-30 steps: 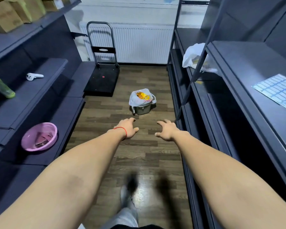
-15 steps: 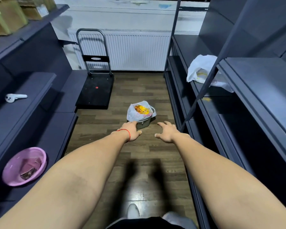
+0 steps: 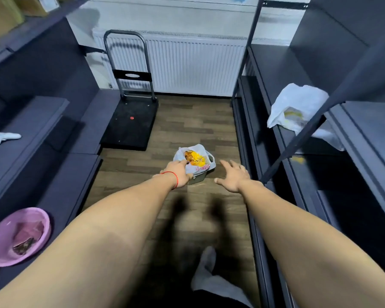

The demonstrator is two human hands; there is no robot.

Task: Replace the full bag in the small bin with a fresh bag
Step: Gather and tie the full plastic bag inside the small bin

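Both arms stretch forward and down over the wooden floor (image 3: 187,130). The left hand (image 3: 178,172), palm down, overlaps the near left edge of the full bag (image 3: 200,167); whether its fingers grip anything I cannot tell. The right hand (image 3: 233,176) hovers just right of the small bin (image 3: 198,179), fingers spread wide, empty. The white bag, mouth upward, brims with yellow-orange rubbish inside the metal bin, standing upright between the shelves.

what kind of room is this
Probably a stockroom or storage room: dark metal shelving lines both sides of a narrow aisle, a platform trolley is parked by the radiator.
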